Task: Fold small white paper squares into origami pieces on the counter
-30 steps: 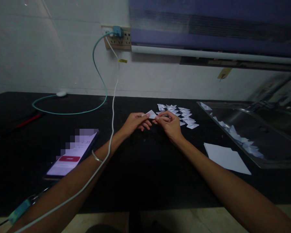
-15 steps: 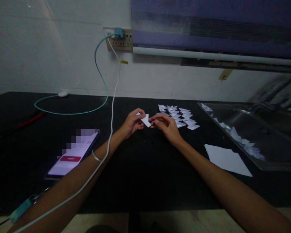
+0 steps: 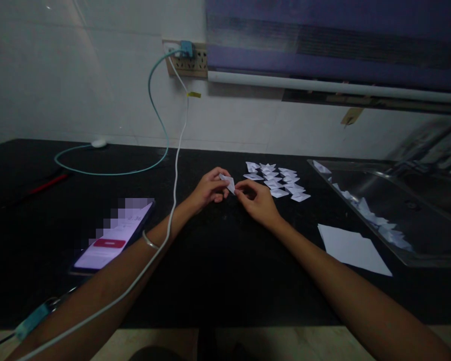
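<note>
A small piece of folded white paper (image 3: 228, 182) is held up between my two hands over the black counter. My left hand (image 3: 210, 189) is closed on its left side, thumb in front. At its lower right corner, the thumb and fingertips of my right hand (image 3: 258, 201) pinch the paper. Just beyond my right hand lie several small folded paper pieces (image 3: 273, 181) in rows, pointed like little boats. A stack of flat white paper (image 3: 351, 248) rests to the right of my right forearm.
A phone (image 3: 110, 240) lies left of my left forearm, across which a white cable (image 3: 175, 185) hangs. More folded papers (image 3: 376, 220) line the rim of the metal sink (image 3: 428, 215) at right. A teal cable (image 3: 113, 174) loops on the black counter (image 3: 210, 281) towards the wall socket.
My right fingers have come together on the corner of the paper, where they were looser before. The paper has turned and shows a more pointed shape.
</note>
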### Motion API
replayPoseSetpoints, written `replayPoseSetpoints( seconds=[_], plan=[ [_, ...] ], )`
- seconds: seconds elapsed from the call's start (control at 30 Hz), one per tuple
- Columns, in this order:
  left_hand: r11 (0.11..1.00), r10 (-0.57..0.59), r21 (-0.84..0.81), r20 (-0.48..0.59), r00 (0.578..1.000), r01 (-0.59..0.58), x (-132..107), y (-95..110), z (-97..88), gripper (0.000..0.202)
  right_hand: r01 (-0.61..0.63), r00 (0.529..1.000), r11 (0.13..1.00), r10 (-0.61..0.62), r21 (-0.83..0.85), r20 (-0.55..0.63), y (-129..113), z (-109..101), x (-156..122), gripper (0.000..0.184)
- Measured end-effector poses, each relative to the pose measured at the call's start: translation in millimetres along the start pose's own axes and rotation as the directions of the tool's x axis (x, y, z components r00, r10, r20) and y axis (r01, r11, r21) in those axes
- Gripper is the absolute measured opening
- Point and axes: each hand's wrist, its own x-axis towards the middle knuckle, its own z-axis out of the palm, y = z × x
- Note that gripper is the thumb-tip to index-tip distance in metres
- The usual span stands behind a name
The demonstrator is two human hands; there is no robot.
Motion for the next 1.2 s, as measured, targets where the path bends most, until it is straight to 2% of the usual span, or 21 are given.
replayPoseSetpoints(
  seconds=[0.13,0.37,0.53,0.67,0.8,0.93,1.2],
  plan=[
    [0.998,0.011,-0.056,-0.011,1.0,-0.011,-2.4,3.8,-1.5,0.025,0.041,0.996,0.999,-0.04,0.0,0.076,-2.8,-2.0,-2.1,0.015],
    [0.995,0.02,-0.1,0.01,1.0,-0.019,1.1,-2.3,-4.7,0.025,0.02,0.994,0.999,-0.024,0.035,0.108,0.4,-2.6,-0.6,0.016],
    [0.997,0.032,-0.067,0.034,0.999,-0.029,7.8,-10.4,-8.6,0.028,-0.04,0.991,0.998,0.034,0.046,0.13,-1.0,-3.1,-0.1,0.012],
    [0.999,0.034,0.004,0.011,0.999,-0.034,8.3,-10.5,-8.2,0.028,-0.061,0.988,0.997,0.055,0.041,0.144,4.0,-3.5,1.3,0.012],
    [0.997,0.031,0.078,-0.005,0.999,-0.031,6.0,-7.9,-6.7,0.029,-0.06,0.989,0.997,0.052,0.051,0.139,9.5,-2.7,1.8,0.012],
    [0.996,0.029,0.082,-0.007,1.0,-0.029,6.0,-8.3,-7.0,0.03,-0.064,0.992,0.996,0.056,0.064,0.117,10.4,-2.5,0.4,0.017],
    [0.999,0.01,0.048,0.033,0.999,-0.012,10.4,-14.9,-9.5,0.039,0.02,0.998,0.998,-0.017,-0.053,0.06,3.8,-7.8,-0.6,0.022]
  ],
)
